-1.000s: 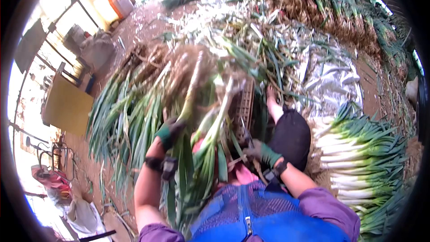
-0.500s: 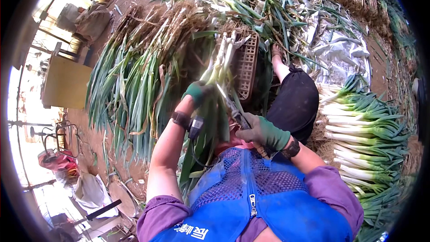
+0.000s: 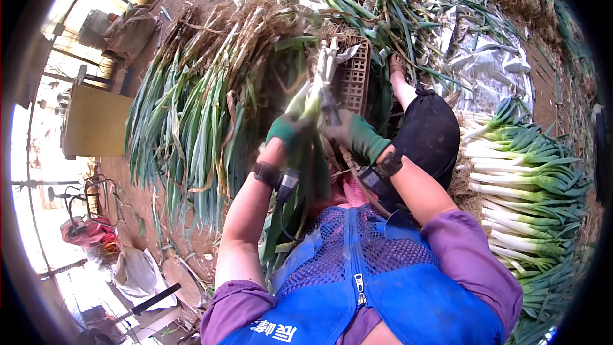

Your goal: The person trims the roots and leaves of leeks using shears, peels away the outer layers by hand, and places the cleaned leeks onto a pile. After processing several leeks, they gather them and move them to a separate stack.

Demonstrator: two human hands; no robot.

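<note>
Brown floor (image 3: 118,179): carries rooty leeks (image 3: 198,115), one white sheet (image 3: 491,64) (crumpled), strewn leaves (image 3: 348,0), one row of white-stemmed leeks (image 3: 517,188).

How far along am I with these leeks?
Partway, it seems. The white-stemmed leeks laid out on the right look cleaned. Your left hand grips a few leeks, and your right hand holds a dark tool beside them. The brown-rooted pile on the left looks left to do, likely the far heap too.

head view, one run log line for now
left hand: gripping leeks; right hand: holding dark tool beside them; crate: beyond hands; leek row: at right
</note>
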